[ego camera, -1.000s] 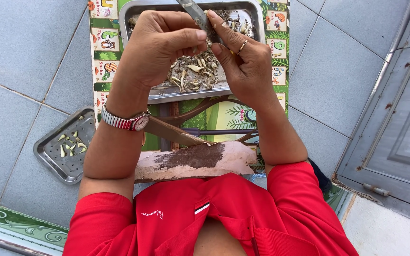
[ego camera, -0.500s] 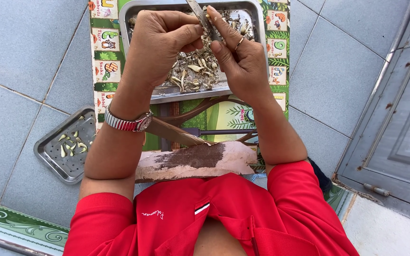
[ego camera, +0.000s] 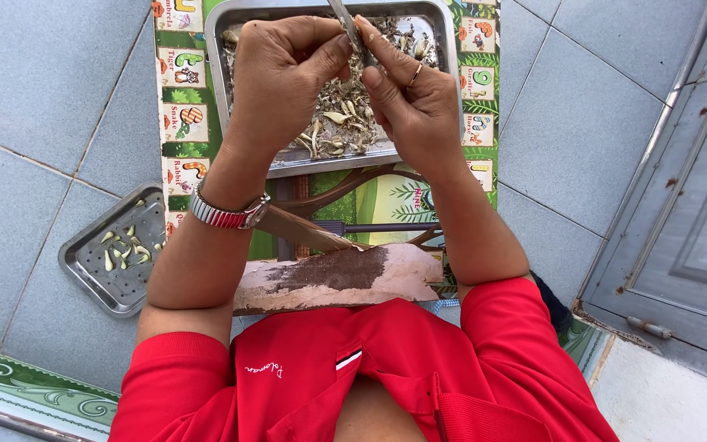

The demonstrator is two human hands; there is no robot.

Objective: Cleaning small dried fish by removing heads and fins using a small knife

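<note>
A large steel tray [ego camera: 448,49] sits at the far end of a colourful picture mat [ego camera: 180,115] laid on grey floor tiles [ego camera: 34,90], and it holds a heap of small dried fish scraps [ego camera: 339,123], too many and too tangled to count. To the left, on the tiles, lies one smaller steel tray [ego camera: 83,266] with about ten pale cleaned pieces [ego camera: 124,250] scattered in it. Nearer the person, a worn wooden board [ego camera: 337,278] crosses the lap, with a thin wooden slat [ego camera: 304,231] slanting over it; a grey metal door [ego camera: 689,205] stands at the right.

Both hands are raised over the big tray, close together and nearly touching, partly hiding the heap beneath. The left hand [ego camera: 280,82], with a metal watch [ego camera: 227,214] on its wrist, curls its fingers inward, thumb pressed toward the fingertips; what it pinches is too small to make out. The right hand [ego camera: 415,106], a ring on one finger, has its grip closed on a thin knife blade [ego camera: 344,20] that points away toward the far rim.
</note>
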